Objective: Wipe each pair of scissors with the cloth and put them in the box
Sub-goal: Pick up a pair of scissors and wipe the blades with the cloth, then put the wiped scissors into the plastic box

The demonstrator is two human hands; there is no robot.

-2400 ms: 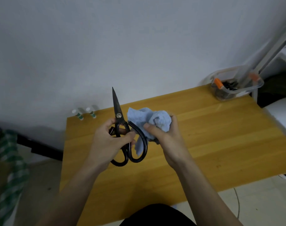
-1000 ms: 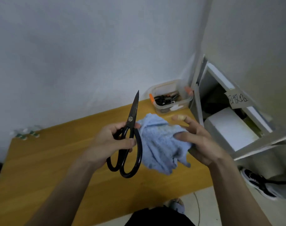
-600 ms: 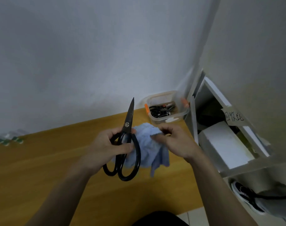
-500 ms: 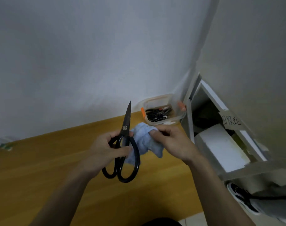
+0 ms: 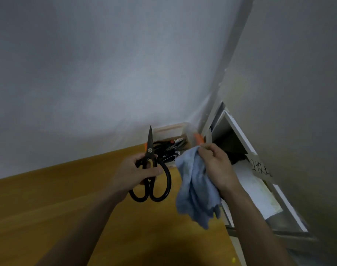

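Note:
My left hand [image 5: 134, 174] grips a pair of black scissors [image 5: 151, 169] by the handles, blades closed and pointing up. My right hand [image 5: 216, 166] pinches the top of a light blue cloth [image 5: 195, 189], which hangs down loose beside the scissors without touching them. Just behind both hands, at the far right corner of the wooden table [image 5: 58, 198], stands a clear plastic box [image 5: 172, 131] with orange clips. Several dark scissors lie inside it.
A white wall runs behind the table. To the right of the table stands a white shelf unit [image 5: 238, 135] holding a white foam block [image 5: 254, 189] and a handwritten label [image 5: 259, 168]. The table's right edge ends next to it.
The view has swung right and nearer the box. My right hand has pulled the cloth away from the scissors and lifted it, so it now hangs loose. My left hand keeps its grip.

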